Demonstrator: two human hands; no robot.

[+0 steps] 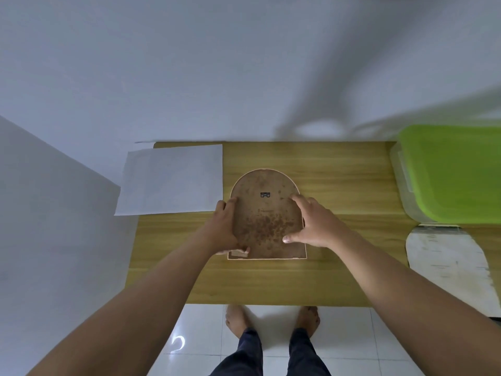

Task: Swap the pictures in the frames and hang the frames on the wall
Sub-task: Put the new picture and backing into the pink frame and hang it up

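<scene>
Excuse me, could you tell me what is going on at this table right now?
A person is working on an arched picture frame lying face down on the wooden table. The left hand grips its left edge, and the right hand presses on its brown backing. A white sheet lies to the left.

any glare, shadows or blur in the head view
Head view: a bright glare spot on the floor tile near the left forearm; a large soft shadow on the wall above the table; wide-angle bending at the edges stretches the forearms and smears the green lid; the frame back between left hand and right hand is fairly sharp.
</scene>
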